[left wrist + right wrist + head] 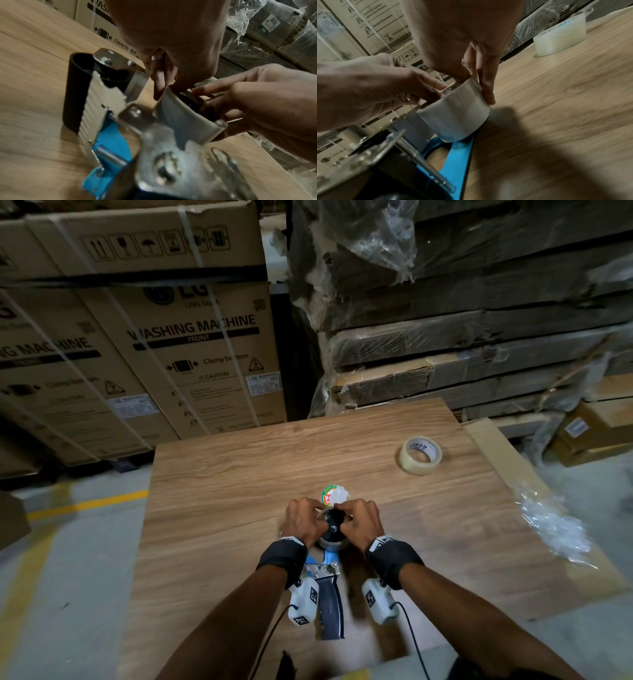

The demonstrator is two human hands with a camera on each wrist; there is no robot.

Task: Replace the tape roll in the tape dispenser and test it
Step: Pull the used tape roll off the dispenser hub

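Observation:
The tape dispenser (pixel 330 607) lies on the wooden table (pixel 239 474), blue frame and dark handle pointing toward me. A clear tape roll (pixel 457 115) sits on its black hub, above the blue frame (pixel 458 155). My left hand (pixel 308 517) pinches the roll's left rim, and my right hand (pixel 356 517) pinches the right rim, fingers down its outer side. In the left wrist view the roll (pixel 185 121) is held between both hands, behind the metal blade plate (pixel 102 101). A second clear tape roll (pixel 420 455) lies flat at the table's far right.
A round green-and-red label with crumpled clear film (pixel 334 496) lies just beyond my hands. Crumpled plastic wrap (pixel 551 525) lies at the table's right edge. Washing machine cartons (pixel 191 354) and wrapped flat cardboard stacks (pixel 479 337) stand behind the table.

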